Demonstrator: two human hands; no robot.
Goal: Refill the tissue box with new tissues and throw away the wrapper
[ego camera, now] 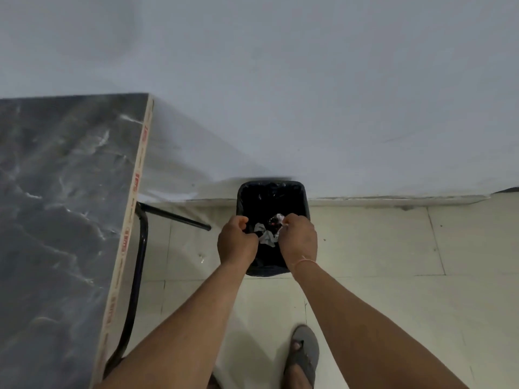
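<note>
Both hands (237, 241) over bin (271, 192), wrapper (266, 235) between

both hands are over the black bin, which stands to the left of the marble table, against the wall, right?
Not quite. The head view shows both hands, left and right, over the black bin against the wall, but the bin stands to the right of the marble table.

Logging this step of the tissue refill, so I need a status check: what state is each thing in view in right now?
Bin: upright on the floor against the wall, open, black liner fitted.
Wrapper: crumpled, over the bin's opening between the hands.
Left hand: fingers curled, above the bin.
Right hand: fingertips pinched on the wrapper.
Table: standing left of the bin.
</note>
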